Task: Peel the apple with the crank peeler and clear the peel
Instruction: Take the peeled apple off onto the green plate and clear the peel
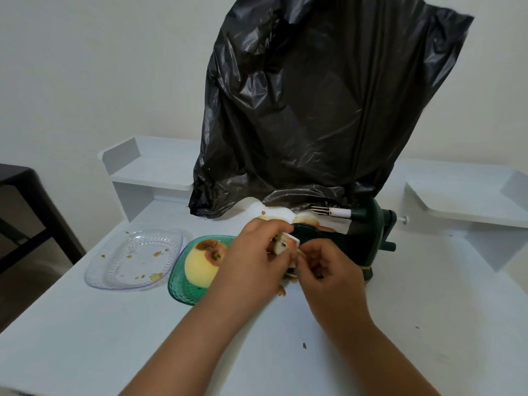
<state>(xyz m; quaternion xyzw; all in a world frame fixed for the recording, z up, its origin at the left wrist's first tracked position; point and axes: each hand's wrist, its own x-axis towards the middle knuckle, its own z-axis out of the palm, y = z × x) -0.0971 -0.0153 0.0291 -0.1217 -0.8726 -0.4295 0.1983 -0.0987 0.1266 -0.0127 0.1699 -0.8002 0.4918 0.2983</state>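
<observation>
A peeled yellow apple [200,265] with a brown bruised top lies in a green dish [183,292]. The dark green crank peeler [368,238] stands to the right, its bare fork prongs [320,210] pointing left. My left hand [254,261] and my right hand [331,270] meet at the peeler's blade arm [294,241]. My left fingers pinch a scrap of peel [281,245] against the white blade piece. My right fingers close on peel bits just below it. More peeled apples [305,218] sit behind my hands.
A large black rubbish bag [314,110] stands upright behind the peeler. A clear plastic plate [137,258] with peel crumbs lies at the left. White shelf risers [151,164] stand at the back on both sides. Peel crumbs dot the white table [428,324].
</observation>
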